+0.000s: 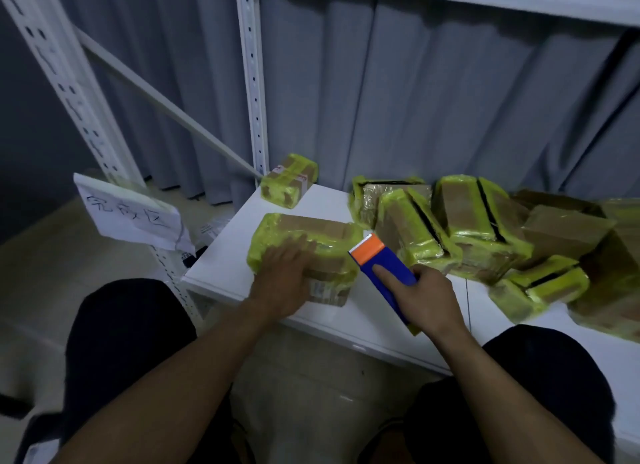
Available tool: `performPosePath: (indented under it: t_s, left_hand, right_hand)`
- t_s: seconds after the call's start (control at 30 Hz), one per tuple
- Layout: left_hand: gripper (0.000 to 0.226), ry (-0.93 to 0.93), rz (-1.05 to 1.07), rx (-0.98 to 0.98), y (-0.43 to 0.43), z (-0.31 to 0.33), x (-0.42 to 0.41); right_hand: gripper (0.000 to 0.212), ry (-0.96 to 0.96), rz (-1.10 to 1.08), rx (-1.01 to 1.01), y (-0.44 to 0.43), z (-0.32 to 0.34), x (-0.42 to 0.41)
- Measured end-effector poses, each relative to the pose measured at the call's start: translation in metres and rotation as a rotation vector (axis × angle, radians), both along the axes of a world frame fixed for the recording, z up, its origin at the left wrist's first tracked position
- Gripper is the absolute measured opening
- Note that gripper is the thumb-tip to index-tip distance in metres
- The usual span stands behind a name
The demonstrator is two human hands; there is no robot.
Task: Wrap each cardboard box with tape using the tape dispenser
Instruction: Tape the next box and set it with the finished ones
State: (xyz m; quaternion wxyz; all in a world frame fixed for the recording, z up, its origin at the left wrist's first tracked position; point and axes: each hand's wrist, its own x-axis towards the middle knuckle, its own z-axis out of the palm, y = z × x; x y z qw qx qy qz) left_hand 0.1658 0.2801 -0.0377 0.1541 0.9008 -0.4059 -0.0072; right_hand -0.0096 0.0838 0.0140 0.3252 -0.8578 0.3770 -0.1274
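A cardboard box (322,231) banded with yellow-green tape lies on the white shelf (221,273) near its front left corner. My left hand (284,283) rests flat on the box's near top, fingers spread. My right hand (429,297) grips a blue tape dispenser (384,266) with an orange head, index finger stretched along its top. The dispenser's head hovers just right of the box, at its right end.
Several taped boxes (481,228) are piled at the right of the shelf, and a small taped box (289,181) sits at the back left. A white paper sign (128,214) hangs on the rack upright at left. Grey curtain behind. My knees are below the shelf edge.
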Motion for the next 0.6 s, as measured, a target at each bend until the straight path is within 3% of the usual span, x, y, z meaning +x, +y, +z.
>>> performPosePath:
  t_s: [0.2,0.37,0.47,0.6]
  left_hand:
    - [0.094,0.109,0.047,0.205,-0.047,-0.027,-0.025]
    - [0.076,0.021,-0.07,-0.122,-0.048,-0.031,-0.024]
    - [0.054,0.028,-0.146,-0.271,-0.041,-0.035,-0.019]
    - [0.059,0.133,-0.108,-0.238,-0.021,-0.031,-0.01]
  right_hand:
    - [0.06,-0.009,-0.078,0.042,-0.013,-0.003,-0.005]
    - [0.057,-0.034,-0.072,0.047,-0.015,-0.002,-0.008]
    - [0.059,-0.026,-0.058,0.037,-0.016,-0.001,-0.009]
    - [0.055,-0.02,0.005,0.05,-0.014,-0.001,-0.011]
